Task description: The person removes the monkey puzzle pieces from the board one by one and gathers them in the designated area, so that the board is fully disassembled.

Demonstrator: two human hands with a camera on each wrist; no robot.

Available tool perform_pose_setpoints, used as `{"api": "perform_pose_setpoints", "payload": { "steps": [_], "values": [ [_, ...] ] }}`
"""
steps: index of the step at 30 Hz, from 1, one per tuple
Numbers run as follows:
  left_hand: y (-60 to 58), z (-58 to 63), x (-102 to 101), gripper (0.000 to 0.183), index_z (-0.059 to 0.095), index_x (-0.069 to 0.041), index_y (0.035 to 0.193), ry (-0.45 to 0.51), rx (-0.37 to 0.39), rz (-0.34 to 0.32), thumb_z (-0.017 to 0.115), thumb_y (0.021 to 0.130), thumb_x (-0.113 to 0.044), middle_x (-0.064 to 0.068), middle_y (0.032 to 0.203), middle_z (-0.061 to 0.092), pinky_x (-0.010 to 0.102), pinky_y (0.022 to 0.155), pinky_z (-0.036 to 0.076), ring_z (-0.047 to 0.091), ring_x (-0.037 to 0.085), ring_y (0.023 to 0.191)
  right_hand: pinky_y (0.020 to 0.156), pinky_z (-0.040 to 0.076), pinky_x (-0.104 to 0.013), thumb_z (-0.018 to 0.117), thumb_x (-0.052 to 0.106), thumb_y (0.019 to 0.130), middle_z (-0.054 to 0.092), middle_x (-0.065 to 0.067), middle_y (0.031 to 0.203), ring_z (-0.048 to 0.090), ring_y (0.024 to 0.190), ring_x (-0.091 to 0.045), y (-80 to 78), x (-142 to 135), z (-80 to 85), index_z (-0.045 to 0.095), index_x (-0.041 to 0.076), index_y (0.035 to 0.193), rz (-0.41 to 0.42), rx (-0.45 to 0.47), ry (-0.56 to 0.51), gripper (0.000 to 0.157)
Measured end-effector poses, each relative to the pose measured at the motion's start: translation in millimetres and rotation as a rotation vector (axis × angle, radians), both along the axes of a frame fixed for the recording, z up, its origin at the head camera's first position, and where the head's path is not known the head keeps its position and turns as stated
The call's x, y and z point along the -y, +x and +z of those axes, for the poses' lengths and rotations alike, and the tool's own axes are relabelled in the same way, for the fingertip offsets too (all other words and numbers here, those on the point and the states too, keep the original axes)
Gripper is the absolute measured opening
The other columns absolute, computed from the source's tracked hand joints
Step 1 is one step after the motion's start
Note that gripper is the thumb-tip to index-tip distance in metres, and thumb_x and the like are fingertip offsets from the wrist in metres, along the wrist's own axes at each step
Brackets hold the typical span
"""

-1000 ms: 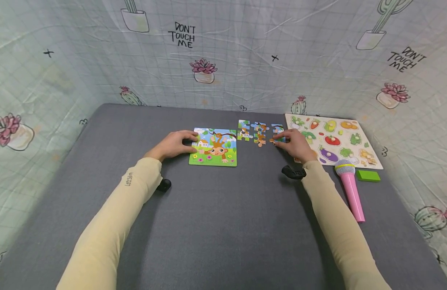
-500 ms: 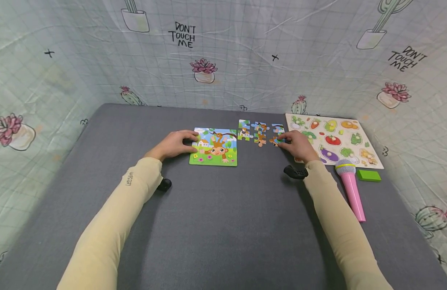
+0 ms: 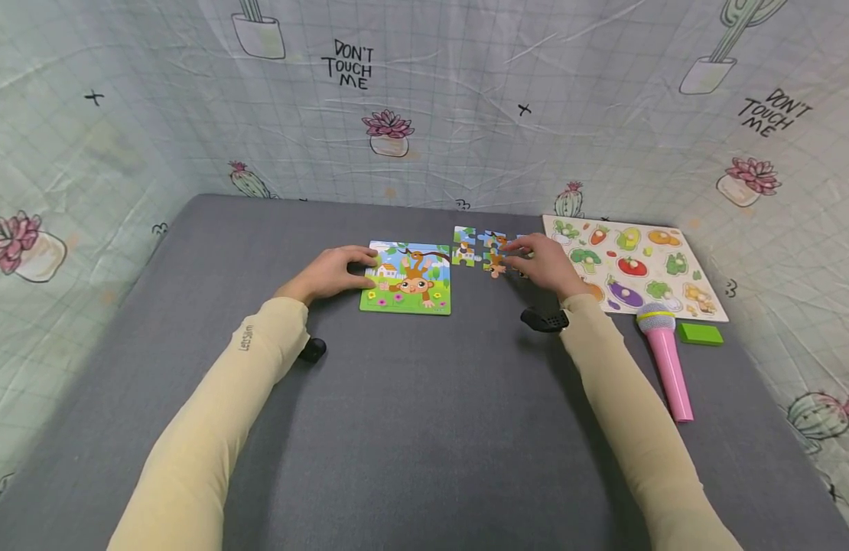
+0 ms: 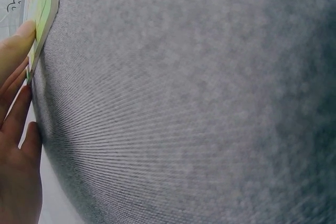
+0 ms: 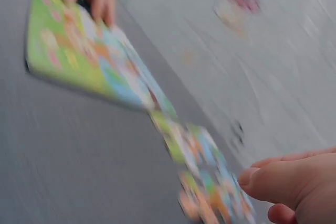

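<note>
A monkey picture puzzle board (image 3: 412,295) lies on the grey table. My left hand (image 3: 331,274) rests at its left side, thumb and fingertips touching the edge with fingers fairly straight. To the board's right, several loose jigsaw pieces (image 3: 463,254) lie face up in two rows. Over the right-hand ones hovers my right hand (image 3: 543,264), its thumb and fingers loosely bent, with nothing visible between them. That hand hides most of the rightmost pieces. In the blurred right wrist view, the thumb (image 5: 262,182) overlaps the edge of the piece group (image 5: 210,182).
A wooden vegetable puzzle board (image 3: 661,268) lies at the back right. In front of it are a pink toy microphone (image 3: 668,367) and a green block (image 3: 700,334). A patterned cloth (image 3: 452,99) hangs behind the table.
My right hand first shifts slightly right, off the rightmost loose pieces, then moves left over the middle ones. My left hand and the monkey board stay in place.
</note>
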State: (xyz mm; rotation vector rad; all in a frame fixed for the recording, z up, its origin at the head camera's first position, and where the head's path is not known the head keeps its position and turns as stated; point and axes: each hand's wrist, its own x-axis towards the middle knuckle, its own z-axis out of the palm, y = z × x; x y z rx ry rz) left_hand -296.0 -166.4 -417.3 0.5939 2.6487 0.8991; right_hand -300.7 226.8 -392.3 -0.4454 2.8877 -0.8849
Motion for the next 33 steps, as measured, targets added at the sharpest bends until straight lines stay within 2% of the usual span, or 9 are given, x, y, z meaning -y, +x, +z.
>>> {"api": "perform_pose_setpoints", "payload": {
  "steps": [5, 10, 13, 16, 23, 31, 33],
  "values": [
    [0.7, 0.9, 1.0, 0.050, 0.061, -0.005, 0.132, -0.007, -0.006, -0.002, 0.074, 0.090, -0.028, 0.008, 0.151, 0.043, 0.048, 0.118, 0.023, 0.030, 0.029, 0.143, 0.082, 0.052, -0.046, 0.062, 0.019, 0.097, 0.061, -0.015, 0.124, 0.062, 0.104, -0.031, 7.8, 51.1, 3.1, 0.068, 0.005, 0.122, 0.117, 0.032, -0.069, 0.029],
    [1.1, 2.0, 0.3, 0.049, 0.061, -0.003, 0.132, -0.018, -0.024, -0.009, 0.073, 0.090, -0.026, 0.009, 0.150, 0.044, 0.048, 0.117, 0.024, 0.032, 0.030, 0.142, 0.082, 0.053, -0.039, 0.062, 0.021, 0.098, 0.064, -0.010, 0.122, 0.064, 0.103, -0.024, 22.7, 103.6, -0.1, 0.067, 0.005, 0.123, 0.257, 0.114, -0.119, 0.030],
    [1.4, 1.6, 0.0, 0.048, 0.062, -0.003, 0.131, -0.021, -0.034, -0.009, 0.073, 0.090, -0.025, 0.009, 0.149, 0.045, 0.048, 0.117, 0.025, 0.032, 0.030, 0.142, 0.083, 0.053, -0.035, 0.061, 0.023, 0.099, 0.066, -0.008, 0.119, 0.065, 0.100, -0.020, 29.4, 130.0, -5.9, 0.066, 0.006, 0.124, 0.281, 0.143, -0.152, 0.031],
    [2.3, 1.3, -0.1, 0.047, 0.062, -0.004, 0.131, -0.024, -0.043, -0.010, 0.073, 0.090, -0.026, 0.009, 0.149, 0.045, 0.047, 0.117, 0.025, 0.033, 0.030, 0.141, 0.084, 0.053, -0.032, 0.061, 0.024, 0.099, 0.067, -0.007, 0.115, 0.065, 0.099, -0.018, 35.1, 150.3, -12.0, 0.066, 0.008, 0.126, 0.264, 0.148, -0.164, 0.032],
    [3.7, 1.9, 0.0, 0.048, 0.062, -0.002, 0.131, -0.025, -0.054, -0.021, 0.073, 0.090, -0.026, 0.011, 0.149, 0.044, 0.048, 0.116, 0.027, 0.033, 0.031, 0.141, 0.088, 0.052, -0.030, 0.061, 0.020, 0.098, 0.066, -0.007, 0.119, 0.063, 0.105, -0.019, 45.0, 171.4, -20.4, 0.063, 0.006, 0.129, 0.203, 0.157, -0.192, 0.034],
    [4.4, 4.1, 3.3, 0.045, 0.064, -0.003, 0.129, -0.024, -0.060, -0.026, 0.073, 0.090, -0.022, 0.012, 0.145, 0.048, 0.049, 0.115, 0.028, 0.037, 0.032, 0.138, 0.080, 0.053, -0.030, 0.069, 0.016, 0.093, 0.067, -0.008, 0.115, 0.064, 0.094, -0.018, 44.9, 175.9, -21.5, 0.065, 0.005, 0.127, 0.286, 0.106, -0.162, 0.036],
    [4.3, 4.3, 3.8, 0.045, 0.064, -0.003, 0.130, -0.024, -0.057, -0.031, 0.073, 0.090, -0.023, 0.011, 0.146, 0.048, 0.049, 0.116, 0.028, 0.037, 0.032, 0.139, 0.076, 0.051, -0.029, 0.070, 0.015, 0.092, 0.067, -0.009, 0.107, 0.061, 0.088, -0.018, 44.8, 177.7, -20.5, 0.066, 0.005, 0.126, 0.308, 0.084, -0.143, 0.036]
  ]
}}
